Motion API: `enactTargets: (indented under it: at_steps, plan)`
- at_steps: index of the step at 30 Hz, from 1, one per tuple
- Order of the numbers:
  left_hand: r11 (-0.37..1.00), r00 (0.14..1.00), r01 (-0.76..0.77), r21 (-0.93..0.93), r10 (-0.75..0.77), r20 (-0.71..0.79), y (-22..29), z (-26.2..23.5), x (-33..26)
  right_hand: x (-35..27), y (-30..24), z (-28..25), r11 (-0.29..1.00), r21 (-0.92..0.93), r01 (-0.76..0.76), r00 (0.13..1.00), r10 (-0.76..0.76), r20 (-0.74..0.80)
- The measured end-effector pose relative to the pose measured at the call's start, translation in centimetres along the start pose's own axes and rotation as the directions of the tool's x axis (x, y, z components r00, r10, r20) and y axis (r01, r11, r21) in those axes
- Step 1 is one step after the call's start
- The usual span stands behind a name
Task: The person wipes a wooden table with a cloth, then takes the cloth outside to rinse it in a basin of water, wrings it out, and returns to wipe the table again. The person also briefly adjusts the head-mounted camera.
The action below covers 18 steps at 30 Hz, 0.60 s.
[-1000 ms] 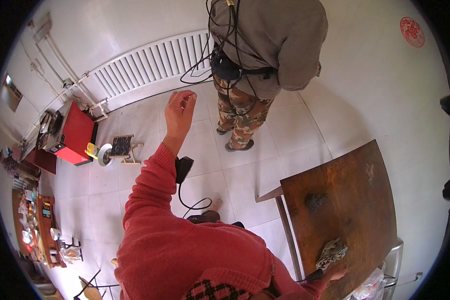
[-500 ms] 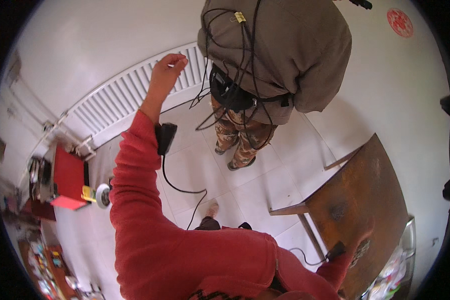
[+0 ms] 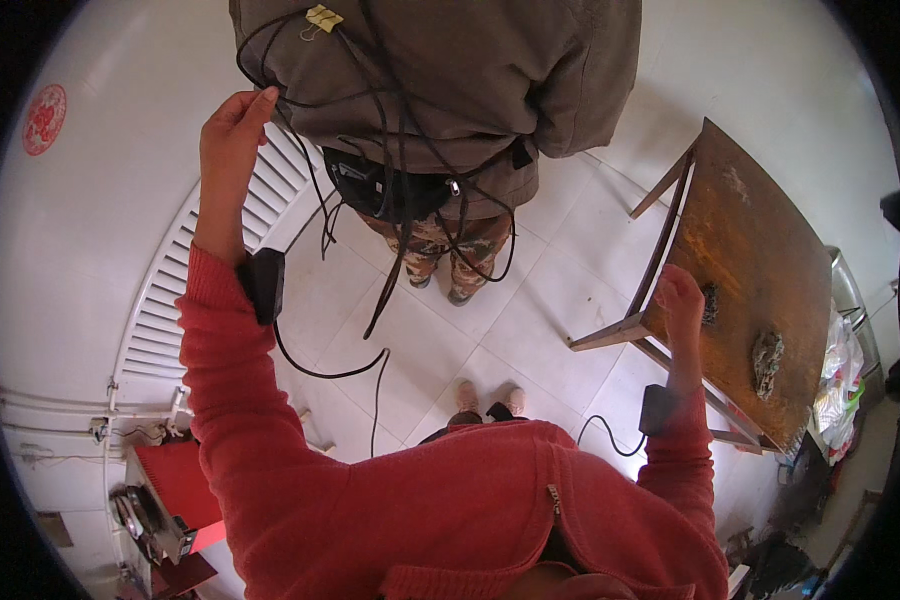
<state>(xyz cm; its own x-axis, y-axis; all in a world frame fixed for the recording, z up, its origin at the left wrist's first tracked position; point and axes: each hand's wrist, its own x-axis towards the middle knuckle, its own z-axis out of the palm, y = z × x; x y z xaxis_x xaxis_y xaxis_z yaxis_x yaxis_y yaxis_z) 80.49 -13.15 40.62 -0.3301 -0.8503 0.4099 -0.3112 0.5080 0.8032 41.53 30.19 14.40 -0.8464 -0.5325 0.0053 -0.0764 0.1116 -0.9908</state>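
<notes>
My left hand (image 3: 232,150) is raised at the left, thumb and fingers pinched together on a black cable (image 3: 315,105). The cable hangs in tangled loops over the back of a person in a brown jacket (image 3: 480,80). A yellow binder clip (image 3: 324,18) gathers the cables higher on the jacket. Around the person's waist is a black pouch (image 3: 355,180). My right hand (image 3: 680,297) is beside the near left edge of the wooden table (image 3: 740,230), its fingers curled with nothing visible in them. Black boxes with cords are strapped to both my forearms.
Two dark, clumped objects, one a mottled bundle (image 3: 767,365), lie on the table. Plastic bags (image 3: 838,375) are at its right side. A white radiator (image 3: 165,300) runs along the left wall. A red box (image 3: 180,485) stands at lower left. Tiled floor (image 3: 440,340) lies between.
My left hand has come to the cables at the person's back. My right hand has lifted and shows beside the table edge. The view has turned, shifting the person left in it.
</notes>
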Motion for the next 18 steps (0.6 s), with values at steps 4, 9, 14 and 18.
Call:
enactTargets:
  at_steps: [4,9,14,18]
  plan:
    - [0.997,0.973,-0.056,0.045,0.044,0.227,2.5,2.0,-2.9,0.4,-4.8,7.5,0.983,-0.016,0.183,0.967,-0.177,0.183]
    - [0.982,0.918,-0.04,0.187,-0.037,0.394,5.5,5.3,-5.5,1.8,-13.5,18.5,0.848,0.067,0.526,0.781,-0.513,0.356]
    - [0.893,0.94,-0.308,0.327,0.234,0.247,7.7,7.5,-6.5,2.8,-18.0,23.0,0.835,-0.056,0.547,0.756,-0.464,0.462]
    - [0.487,0.812,-0.57,0.662,0.456,0.363,8.9,8.1,-5.9,3.6,-17.7,21.3,0.775,-0.173,0.607,0.772,-0.524,0.361]
